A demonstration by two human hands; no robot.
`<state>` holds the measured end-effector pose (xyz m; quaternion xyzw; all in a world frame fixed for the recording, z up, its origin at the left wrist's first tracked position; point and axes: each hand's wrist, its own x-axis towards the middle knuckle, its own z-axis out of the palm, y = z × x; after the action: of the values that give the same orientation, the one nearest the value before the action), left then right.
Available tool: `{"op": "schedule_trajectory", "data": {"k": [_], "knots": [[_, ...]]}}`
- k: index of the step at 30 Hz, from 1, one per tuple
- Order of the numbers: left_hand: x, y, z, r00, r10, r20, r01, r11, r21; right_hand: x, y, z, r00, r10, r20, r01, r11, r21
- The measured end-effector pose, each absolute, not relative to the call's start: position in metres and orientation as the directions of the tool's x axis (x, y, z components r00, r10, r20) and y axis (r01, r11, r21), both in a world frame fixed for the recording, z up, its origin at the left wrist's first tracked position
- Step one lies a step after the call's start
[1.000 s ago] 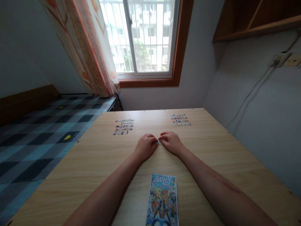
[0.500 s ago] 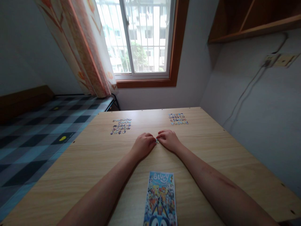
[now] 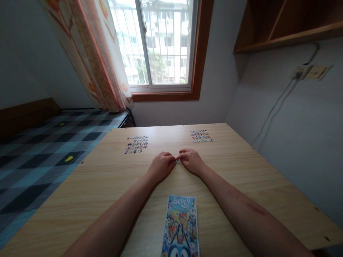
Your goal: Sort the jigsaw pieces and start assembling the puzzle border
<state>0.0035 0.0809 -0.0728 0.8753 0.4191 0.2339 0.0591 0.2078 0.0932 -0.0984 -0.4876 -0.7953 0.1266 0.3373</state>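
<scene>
Near the middle of the wooden table, my left hand has its fingers closed on small jigsaw puzzle pieces, partly hidden by the fingertips. From the other side my right hand meets the same pieces, its thumb and forefinger bent close to them. Both forearms rest along the tabletop. Farther back on the left lie rows of loose puzzle pieces. More rows of puzzle pieces are laid out at the back right. Between my forearms lies a picture sheet lettered "Bluey".
The pale wooden table reaches to the wall under a barred window. A bed with a checked sheet stands along its left. On the right are a wall shelf and a socket with a cord.
The view has shifted slightly, so most things sit a little to the left. My right fingers have moved slightly at the pieces; my left hand keeps its grip.
</scene>
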Motion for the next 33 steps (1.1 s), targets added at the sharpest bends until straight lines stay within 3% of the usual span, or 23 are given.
{"op": "schedule_trajectory", "data": {"k": [12, 24, 33], "knots": [[0.001, 0.072, -0.063, 0.676, 0.683, 0.277, 0.684, -0.721, 0.107, 0.210, 0.091, -0.098, -0.298, 0.863, 0.409, 0.688, 0.491, -0.534], [-0.001, 0.076, -0.066, 0.703, 0.633, 0.325, 0.646, -0.759, 0.080, 0.210, 0.093, -0.099, -0.305, 0.862, 0.404, 0.684, 0.494, -0.537], [0.000, 0.072, -0.065, 0.677, 0.662, 0.322, 0.672, -0.734, 0.096, 0.209, 0.088, -0.095, -0.319, 0.859, 0.400, 0.679, 0.502, -0.536]]}}
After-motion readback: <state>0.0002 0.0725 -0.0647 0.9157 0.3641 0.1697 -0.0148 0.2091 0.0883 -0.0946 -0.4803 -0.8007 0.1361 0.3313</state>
